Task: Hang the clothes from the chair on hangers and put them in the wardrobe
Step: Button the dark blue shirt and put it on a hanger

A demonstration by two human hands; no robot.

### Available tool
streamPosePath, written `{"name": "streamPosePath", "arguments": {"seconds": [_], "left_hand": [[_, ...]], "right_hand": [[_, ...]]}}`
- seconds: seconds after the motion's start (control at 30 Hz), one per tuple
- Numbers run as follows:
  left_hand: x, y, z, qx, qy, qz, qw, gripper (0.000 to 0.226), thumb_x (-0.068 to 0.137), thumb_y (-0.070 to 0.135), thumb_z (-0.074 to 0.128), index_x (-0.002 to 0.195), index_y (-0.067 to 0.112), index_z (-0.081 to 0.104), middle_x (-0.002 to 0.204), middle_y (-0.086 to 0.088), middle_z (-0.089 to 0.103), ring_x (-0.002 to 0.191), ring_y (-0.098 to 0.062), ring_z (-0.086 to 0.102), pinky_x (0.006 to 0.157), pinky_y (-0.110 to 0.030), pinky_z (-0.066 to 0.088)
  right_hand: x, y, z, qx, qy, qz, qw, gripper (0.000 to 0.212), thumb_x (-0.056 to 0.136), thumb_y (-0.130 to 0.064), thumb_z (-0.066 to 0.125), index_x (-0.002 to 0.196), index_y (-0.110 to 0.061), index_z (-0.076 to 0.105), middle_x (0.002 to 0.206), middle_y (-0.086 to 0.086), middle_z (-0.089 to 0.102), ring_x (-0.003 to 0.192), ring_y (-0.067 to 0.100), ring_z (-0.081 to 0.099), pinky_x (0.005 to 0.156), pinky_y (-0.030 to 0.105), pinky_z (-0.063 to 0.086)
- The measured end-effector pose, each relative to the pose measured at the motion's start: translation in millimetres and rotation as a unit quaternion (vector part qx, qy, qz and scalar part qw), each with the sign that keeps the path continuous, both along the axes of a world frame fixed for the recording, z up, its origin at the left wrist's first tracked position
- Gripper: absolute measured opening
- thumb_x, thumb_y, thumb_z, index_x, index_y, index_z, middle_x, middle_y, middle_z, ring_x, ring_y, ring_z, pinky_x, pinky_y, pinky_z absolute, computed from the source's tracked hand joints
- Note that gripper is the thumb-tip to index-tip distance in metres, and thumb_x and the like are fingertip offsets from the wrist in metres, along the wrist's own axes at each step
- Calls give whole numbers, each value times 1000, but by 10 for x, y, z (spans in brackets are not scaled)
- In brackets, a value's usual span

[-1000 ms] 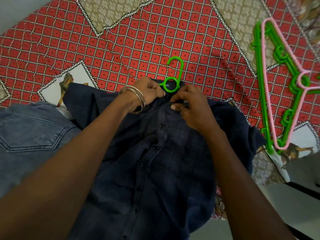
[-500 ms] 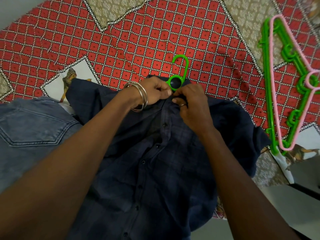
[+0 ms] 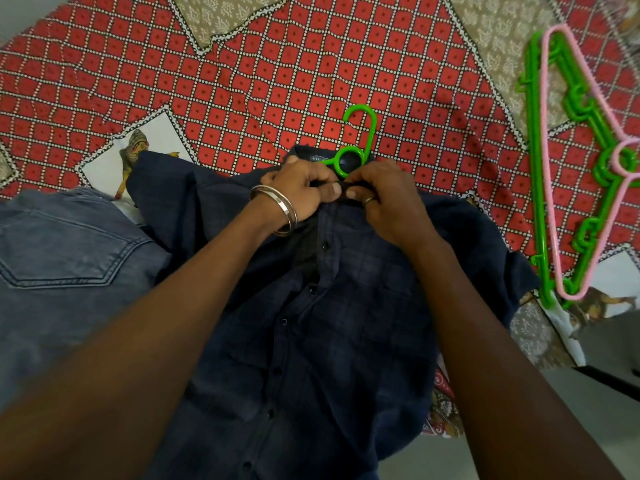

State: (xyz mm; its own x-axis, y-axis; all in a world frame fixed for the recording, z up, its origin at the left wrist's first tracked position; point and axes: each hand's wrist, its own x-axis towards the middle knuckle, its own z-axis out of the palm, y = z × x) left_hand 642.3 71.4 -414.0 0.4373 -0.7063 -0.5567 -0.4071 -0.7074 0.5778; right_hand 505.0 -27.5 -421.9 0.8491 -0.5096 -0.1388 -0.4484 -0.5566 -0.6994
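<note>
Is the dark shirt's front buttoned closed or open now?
Open in the upper part: the placket of the dark shirt gapes below the collar. Both hands, left hand and right hand, pinch the collar. Lower down, cannot tell.

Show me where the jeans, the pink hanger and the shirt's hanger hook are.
jeans (image 3: 69, 271): head view, on the back pocket.
pink hanger (image 3: 550, 174): head view, on its long straight bar.
hanger hook (image 3: 372, 128): head view, on the green curve above the collar.
</note>
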Motion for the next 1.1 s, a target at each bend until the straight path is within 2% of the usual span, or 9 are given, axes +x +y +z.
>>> {"name": "streamPosePath", "arguments": {"seconds": [0.1, 0.2, 0.3, 0.4, 0.57, 0.73, 0.83, 1.0, 1.1], "left_hand": [[9, 39, -101, -17, 29, -2, 999, 23, 57, 73, 47, 67, 56, 59, 102, -2, 61, 105, -25, 50, 98, -47, 41], [-16, 38, -98, -18, 17, 4, 1000, 15, 63, 68, 58, 73, 57, 58, 105, 0, 59, 106, -23, 49, 101, -44, 37], [-67, 62, -88, -11, -17, 19, 1000, 14, 81, 48, 67, 93, 42, 65, 108, 4, 55, 111, -16, 45, 102, -34, 25], [-51, 101, -99, -15, 43, 52, 998, 10, 81, 50, 63, 81, 42, 68, 98, 9, 65, 104, -14, 56, 103, -39, 36], [-43, 37, -17, -21, 158, 120, 980, 38, 94, 22, 59, 59, 8, 55, 53, 6, 46, 48, -2, 42, 58, -19, 39], [98, -102, 60, 69, 151, 96, 982, 22, 83, 22, 72, 82, 0, 72, 68, -5, 62, 66, -16, 56, 68, -26, 48], [121, -183, 94, 104, 122, 55, 986, 28, 81, 26, 72, 88, 0, 71, 62, -6, 53, 61, -20, 48, 62, -29, 42], [80, -252, 78, 138, 84, 46, 986, 35, 82, 28, 70, 60, 10, 51, 57, -4, 41, 52, -21, 36, 52, -26, 31], [83, -266, 37, 141, 87, 55, 985, 33, 84, 29, 69, 63, 12, 49, 63, -4, 46, 56, -19, 40, 53, -26, 34]], "right_hand": [[-7, 69, -34, -5, 2, -28, 1000, 15, 92, -6, 56, 101, -3, 67, 97, 13, 64, 99, 31, 50, 82, 49, 43], [-15, 95, -92, 2, 27, -46, 999, 14, 93, -5, 54, 101, -5, 65, 96, 5, 59, 101, 28, 49, 86, 53, 42], [-21, 55, -107, 13, 28, -30, 999, 13, 92, -10, 57, 102, -7, 66, 96, 3, 60, 100, 25, 47, 86, 46, 41], [-34, 50, -75, -7, -18, -16, 1000, 14, 85, -12, 70, 98, -6, 71, 92, 8, 67, 92, 23, 49, 75, 31, 37], [-142, 125, -101, -50, -65, -41, 996, 15, 77, -18, 74, 88, -7, 73, 79, 6, 67, 82, 25, 54, 69, 27, 34], [-150, 204, -129, -48, -87, -43, 994, 16, 74, -22, 73, 85, -11, 73, 83, 2, 67, 87, 29, 57, 67, 45, 48], [-151, 201, -126, -45, -93, -44, 994, 16, 75, -25, 72, 87, -14, 74, 84, 1, 66, 89, 28, 56, 67, 53, 47], [-139, 184, -138, -80, -92, -27, 992, 19, 74, -27, 74, 89, -16, 76, 87, 1, 67, 88, 28, 56, 68, 54, 46], [-127, 158, -142, -92, -100, -16, 991, 18, 74, -28, 76, 90, -19, 76, 88, -2, 68, 88, 27, 57, 69, 55, 45]]}}
